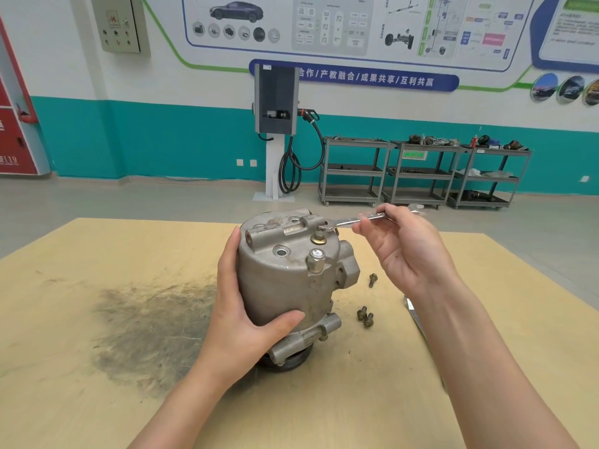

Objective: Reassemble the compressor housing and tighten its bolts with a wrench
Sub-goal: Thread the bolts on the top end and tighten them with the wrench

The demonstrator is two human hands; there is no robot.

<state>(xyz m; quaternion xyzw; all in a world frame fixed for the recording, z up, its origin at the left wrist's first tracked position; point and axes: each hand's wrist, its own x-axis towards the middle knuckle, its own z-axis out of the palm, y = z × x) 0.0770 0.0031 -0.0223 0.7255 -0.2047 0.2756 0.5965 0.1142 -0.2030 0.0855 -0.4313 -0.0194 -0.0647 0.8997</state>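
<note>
A grey metal compressor housing (282, 280) stands upright on its dark pulley in the middle of the wooden table (97, 400). My left hand (240, 319) grips its left side, thumb across the front. My right hand (405, 247) pinches a silver open-end wrench (353, 221) by the shank. The wrench jaw sits just above and behind a bolt with a brass washer (319, 237) on the housing top. A second hex fitting (316, 259) stands nearer the front rim.
Three loose bolts lie on the table right of the housing: one (372, 280) apart, two (365, 316) together. Another wrench (411, 307) lies partly under my right forearm. A dark grease smear (146, 325) covers the table's left. Grey carts (418, 170) and a charger (275, 124) stand by the far wall.
</note>
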